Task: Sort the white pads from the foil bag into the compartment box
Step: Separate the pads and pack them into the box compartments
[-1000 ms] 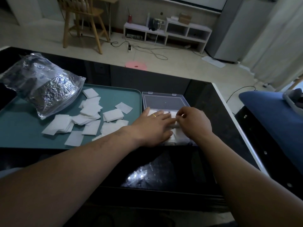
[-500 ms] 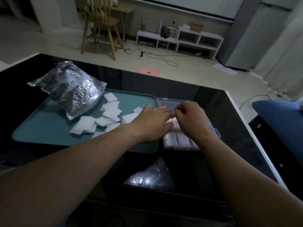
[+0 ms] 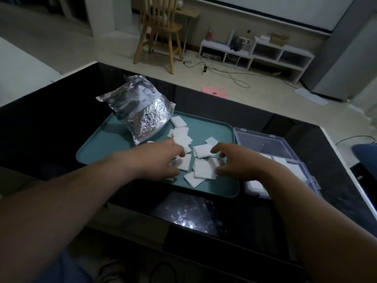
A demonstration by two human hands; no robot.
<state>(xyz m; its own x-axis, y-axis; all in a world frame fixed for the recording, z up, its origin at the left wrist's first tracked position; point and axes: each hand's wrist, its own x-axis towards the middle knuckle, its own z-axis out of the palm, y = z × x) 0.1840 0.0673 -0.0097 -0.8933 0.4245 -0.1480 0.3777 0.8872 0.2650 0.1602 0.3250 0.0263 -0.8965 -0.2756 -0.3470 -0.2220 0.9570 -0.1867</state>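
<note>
Both hands have left the box [image 3: 265,142] and crossed to the loose pads [image 3: 204,168] on the tray [image 3: 216,127]. My left hand [image 3: 161,158] has its fingers bent down onto a pad, though I cannot tell whether they pinch it, while my right hand [image 3: 236,162] hovers just above the pads with fingers apart and curled, holding nothing. More pads lie scattered beyond my fingers, the bag [image 3: 142,111] rests past the left ones, and the box sits on the tabletop [image 3: 61,127] just right of the right ones, its lid open and some compartments holding pads.
</note>
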